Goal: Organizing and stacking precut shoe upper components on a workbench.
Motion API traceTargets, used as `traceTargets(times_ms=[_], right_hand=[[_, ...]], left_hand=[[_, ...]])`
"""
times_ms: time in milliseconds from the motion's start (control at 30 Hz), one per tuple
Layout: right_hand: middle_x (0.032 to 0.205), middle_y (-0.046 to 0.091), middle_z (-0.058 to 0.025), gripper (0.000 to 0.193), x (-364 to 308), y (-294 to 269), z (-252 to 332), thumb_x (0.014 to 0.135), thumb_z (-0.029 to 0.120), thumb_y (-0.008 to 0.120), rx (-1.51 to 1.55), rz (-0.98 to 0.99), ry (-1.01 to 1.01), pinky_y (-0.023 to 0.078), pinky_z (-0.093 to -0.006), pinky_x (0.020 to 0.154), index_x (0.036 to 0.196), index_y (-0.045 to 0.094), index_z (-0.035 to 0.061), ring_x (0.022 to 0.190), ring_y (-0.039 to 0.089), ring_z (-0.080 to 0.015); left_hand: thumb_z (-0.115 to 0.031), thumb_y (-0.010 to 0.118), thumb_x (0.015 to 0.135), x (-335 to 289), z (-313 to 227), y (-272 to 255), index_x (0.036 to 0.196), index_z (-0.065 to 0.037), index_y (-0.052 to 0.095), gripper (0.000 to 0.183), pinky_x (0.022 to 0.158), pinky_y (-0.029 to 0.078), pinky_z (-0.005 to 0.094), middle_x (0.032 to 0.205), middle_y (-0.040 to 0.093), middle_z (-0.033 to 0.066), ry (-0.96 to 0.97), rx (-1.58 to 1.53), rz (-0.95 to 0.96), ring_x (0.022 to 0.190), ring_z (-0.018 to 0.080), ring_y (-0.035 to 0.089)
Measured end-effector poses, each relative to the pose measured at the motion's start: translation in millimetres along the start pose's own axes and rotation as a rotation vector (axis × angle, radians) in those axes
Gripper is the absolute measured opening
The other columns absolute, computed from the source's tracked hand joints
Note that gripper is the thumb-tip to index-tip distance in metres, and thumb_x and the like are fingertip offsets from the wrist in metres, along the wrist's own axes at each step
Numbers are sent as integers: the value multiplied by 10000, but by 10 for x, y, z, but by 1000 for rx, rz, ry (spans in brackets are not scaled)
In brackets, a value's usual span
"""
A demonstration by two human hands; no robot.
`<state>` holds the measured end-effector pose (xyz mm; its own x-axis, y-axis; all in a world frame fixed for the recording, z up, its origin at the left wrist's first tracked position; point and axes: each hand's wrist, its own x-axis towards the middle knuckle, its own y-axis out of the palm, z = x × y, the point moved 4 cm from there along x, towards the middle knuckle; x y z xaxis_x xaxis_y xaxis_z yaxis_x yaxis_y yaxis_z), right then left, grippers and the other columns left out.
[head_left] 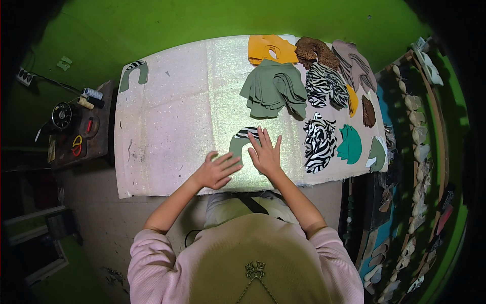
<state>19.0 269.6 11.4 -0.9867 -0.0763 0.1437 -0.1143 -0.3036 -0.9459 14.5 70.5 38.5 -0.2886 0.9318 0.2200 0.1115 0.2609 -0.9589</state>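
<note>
Green material lies beneath the spread fingers of the right hand, which stretch out and pinch nothing. They cover the right side of a curved piece with a zebra strip along its top; whether they press or only skim it, I cannot tell. The left hand has its fingers loosely fanned, grasping nothing, the tips near the lower end of the piece's left leg, contact unclear.

Both hands look placed for smoothing or lining up. That would go best with one palm resting lightly as an anchor while the other works from the middle of the arch toward its edges, the striped edge watched for puckers. Dragging sideways could skew thin material, so short pats seem safer.

Just beyond the right hand sits a stack of green pieces, and to its right a zebra pile; loose edges from either are better held away from the work. Farther out, at the far left corner of the table, a similar green curve with a striped top could serve for comparison.
</note>
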Motion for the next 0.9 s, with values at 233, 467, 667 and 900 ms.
traceTargets(times_ms=[233,467,667,900], right_hand=[[1494,251,-132,486,4,-32,6,944,392,388,3,8,-1,49,-672,1036,1417,349,293,1377,242,-303],[1491,251,-141,451,13,-38,15,948,386,388,-3,7,-11,39,-670,1036,1396,379,339,1374,250,-308],[1487,258,-144,438,12,-35,10,949,376,387,-1,9,-12,36,-678,1031,1387,392,348,1371,256,-310],[1482,267,-145,436,13,-34,17,947,376,392,-10,-4,-17,36,-690,1022,1382,401,347,1365,267,-308]], left_hand=[[-331,568,796,382,322,-306,1061,-195,639,307,873,248,435,1102,571,22,-252,20,-329,1086,205,486],[-279,657,788,563,534,-40,882,-114,617,194,788,296,403,955,582,40,-889,-47,-274,918,222,527],[-334,671,788,586,482,129,866,-97,614,256,758,311,391,824,598,41,-1033,-150,-313,811,224,559],[-350,666,794,616,528,167,844,-89,604,273,740,336,414,840,603,57,-1075,-188,-233,823,243,576]])
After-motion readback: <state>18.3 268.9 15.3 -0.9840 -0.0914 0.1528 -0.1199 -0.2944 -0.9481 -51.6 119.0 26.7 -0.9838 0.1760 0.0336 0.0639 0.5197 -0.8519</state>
